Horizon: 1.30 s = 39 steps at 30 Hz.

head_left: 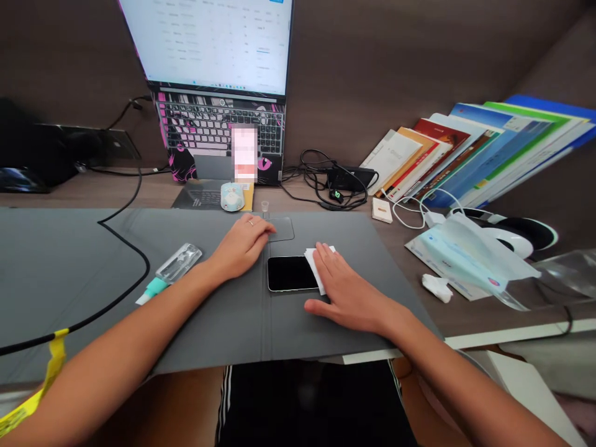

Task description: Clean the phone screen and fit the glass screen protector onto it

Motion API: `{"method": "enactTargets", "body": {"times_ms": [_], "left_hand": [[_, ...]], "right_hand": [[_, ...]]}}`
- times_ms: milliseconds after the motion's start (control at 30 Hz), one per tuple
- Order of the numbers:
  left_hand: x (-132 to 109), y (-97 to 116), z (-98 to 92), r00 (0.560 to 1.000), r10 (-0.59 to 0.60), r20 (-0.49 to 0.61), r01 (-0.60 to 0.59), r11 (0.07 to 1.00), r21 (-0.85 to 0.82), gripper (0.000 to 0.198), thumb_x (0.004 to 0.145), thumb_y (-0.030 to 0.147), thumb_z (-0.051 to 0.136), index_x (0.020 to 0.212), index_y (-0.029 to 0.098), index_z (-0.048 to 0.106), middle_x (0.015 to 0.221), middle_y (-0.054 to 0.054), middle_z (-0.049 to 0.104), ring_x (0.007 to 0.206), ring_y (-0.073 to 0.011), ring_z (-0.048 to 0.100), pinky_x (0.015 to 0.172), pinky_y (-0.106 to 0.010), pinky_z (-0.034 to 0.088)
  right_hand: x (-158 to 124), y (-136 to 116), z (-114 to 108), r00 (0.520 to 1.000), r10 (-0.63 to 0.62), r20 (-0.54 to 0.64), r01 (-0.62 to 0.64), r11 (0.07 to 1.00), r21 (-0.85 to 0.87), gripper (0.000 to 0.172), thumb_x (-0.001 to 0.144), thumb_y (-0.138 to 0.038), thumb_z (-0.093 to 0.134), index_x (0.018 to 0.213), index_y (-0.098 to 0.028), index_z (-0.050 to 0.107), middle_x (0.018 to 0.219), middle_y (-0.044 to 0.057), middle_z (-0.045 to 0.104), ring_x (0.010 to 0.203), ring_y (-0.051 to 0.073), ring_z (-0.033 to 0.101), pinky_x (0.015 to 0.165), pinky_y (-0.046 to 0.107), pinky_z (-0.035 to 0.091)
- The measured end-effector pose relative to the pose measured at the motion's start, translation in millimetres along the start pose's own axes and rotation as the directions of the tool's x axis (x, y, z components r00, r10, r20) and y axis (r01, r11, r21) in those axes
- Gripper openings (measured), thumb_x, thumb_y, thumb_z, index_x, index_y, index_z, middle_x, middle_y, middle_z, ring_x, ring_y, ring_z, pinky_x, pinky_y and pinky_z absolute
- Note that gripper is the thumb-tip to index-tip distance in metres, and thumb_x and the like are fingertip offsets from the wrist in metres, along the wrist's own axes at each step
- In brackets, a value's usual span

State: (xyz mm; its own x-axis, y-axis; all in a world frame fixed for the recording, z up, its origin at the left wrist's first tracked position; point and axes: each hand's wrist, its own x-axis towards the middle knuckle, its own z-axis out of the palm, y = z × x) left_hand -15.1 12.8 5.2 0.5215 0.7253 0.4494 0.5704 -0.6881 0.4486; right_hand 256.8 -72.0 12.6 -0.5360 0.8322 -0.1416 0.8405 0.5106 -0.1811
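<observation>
A black phone [289,273] lies screen up on a grey desk mat [223,323]. My right hand [347,288] lies flat over its right end, fingers stretched out, pressing a white wipe [313,261] onto the screen. My left hand [242,245] rests on the mat just beyond the phone's top left corner, fingers curled down, touching the phone's upper edge; I see nothing in it. A clear spray bottle with a teal end [171,270] lies on the mat left of my left wrist.
A laptop [218,118] stands at the back with a small mouse [231,197] before it. A black cable [125,273] crosses the mat's left side. Books [470,155], a charger [347,180], a face mask [465,254] and a crumpled tissue [436,287] lie on the right.
</observation>
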Motion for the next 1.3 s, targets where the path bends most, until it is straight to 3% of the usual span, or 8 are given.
{"method": "enactTargets", "body": {"times_ms": [167, 300, 467, 767, 900, 1067, 1300], "left_hand": [[1, -3, 2.8, 0.999, -0.041, -0.029, 0.04, 0.999, -0.022, 0.023, 0.099, 0.021, 0.041, 0.105, 0.02, 0.063, 0.103, -0.006, 0.069, 0.102, -0.0244, 0.055, 0.094, -0.043, 0.047], [1, -4, 3.3, 0.998, -0.051, -0.032, 0.05, 0.998, -0.033, 0.024, 0.099, 0.022, 0.039, 0.105, 0.02, 0.063, 0.103, -0.006, 0.069, 0.101, -0.0239, 0.056, 0.094, -0.043, 0.048], [1, -6, 2.4, 0.995, -0.069, -0.065, 0.065, 0.995, -0.07, 0.026, 0.099, 0.023, 0.039, 0.107, 0.019, 0.063, 0.104, -0.006, 0.069, 0.103, -0.0236, 0.056, 0.095, -0.042, 0.048], [0, -9, 4.1, 0.993, -0.111, -0.047, 0.108, 0.992, -0.067, 0.026, 0.097, 0.024, 0.039, 0.106, 0.019, 0.063, 0.108, -0.006, 0.068, 0.107, -0.0236, 0.054, 0.1, -0.042, 0.046], [0, -8, 4.1, 0.993, -0.109, -0.034, 0.107, 0.992, -0.063, 0.026, 0.098, 0.026, 0.039, 0.107, 0.02, 0.063, 0.108, -0.006, 0.069, 0.107, -0.0239, 0.054, 0.099, -0.042, 0.046], [0, -7, 3.1, 0.992, -0.127, -0.026, 0.125, 0.99, -0.061, 0.027, 0.099, 0.028, 0.038, 0.106, 0.02, 0.063, 0.106, -0.006, 0.069, 0.106, -0.0243, 0.055, 0.098, -0.043, 0.046], [-1, -8, 3.5, 0.993, -0.115, -0.004, 0.115, 0.992, -0.061, 0.027, 0.101, 0.029, 0.04, 0.11, 0.02, 0.063, 0.107, -0.005, 0.068, 0.104, -0.0232, 0.055, 0.096, -0.041, 0.047]], "right_hand": [[22, -15, 3, 0.997, -0.069, -0.02, 0.069, 0.998, -0.005, 0.117, 0.088, -0.084, 0.036, 0.158, 0.007, 0.016, 0.165, 0.031, 0.006, 0.155, 0.039, 0.0, 0.126, 0.057, 0.014], [41, -40, 8, 0.987, -0.145, -0.071, 0.147, 0.989, 0.023, 0.118, 0.087, -0.085, 0.037, 0.159, 0.005, 0.014, 0.166, 0.029, 0.008, 0.155, 0.039, 0.0, 0.126, 0.058, 0.014], [56, -68, 12, 0.98, -0.18, -0.087, 0.184, 0.982, 0.041, 0.122, 0.085, -0.087, 0.034, 0.155, 0.012, 0.019, 0.164, 0.033, 0.009, 0.155, 0.039, 0.002, 0.128, 0.051, 0.009], [38, -90, 27, 0.965, -0.14, -0.22, 0.147, 0.989, 0.016, 0.108, 0.092, -0.081, 0.028, 0.153, 0.009, 0.031, 0.164, 0.031, 0.018, 0.155, 0.038, 0.01, 0.128, 0.051, 0.014], [25, -99, 29, 0.97, -0.117, -0.212, 0.125, 0.992, 0.027, 0.103, 0.094, -0.076, 0.031, 0.153, 0.008, 0.032, 0.163, 0.031, 0.021, 0.155, 0.038, 0.012, 0.127, 0.052, 0.017], [7, -89, 28, 0.98, -0.102, -0.171, 0.113, 0.992, 0.056, 0.096, 0.096, -0.072, 0.035, 0.156, 0.003, 0.029, 0.166, 0.027, 0.018, 0.156, 0.036, 0.01, 0.126, 0.053, 0.022], [-16, -38, 25, 0.985, -0.004, -0.171, 0.009, 1.0, 0.029, 0.089, 0.099, -0.067, 0.034, 0.162, -0.007, 0.015, 0.167, 0.022, 0.019, 0.157, 0.032, 0.009, 0.126, 0.054, 0.023]]}}
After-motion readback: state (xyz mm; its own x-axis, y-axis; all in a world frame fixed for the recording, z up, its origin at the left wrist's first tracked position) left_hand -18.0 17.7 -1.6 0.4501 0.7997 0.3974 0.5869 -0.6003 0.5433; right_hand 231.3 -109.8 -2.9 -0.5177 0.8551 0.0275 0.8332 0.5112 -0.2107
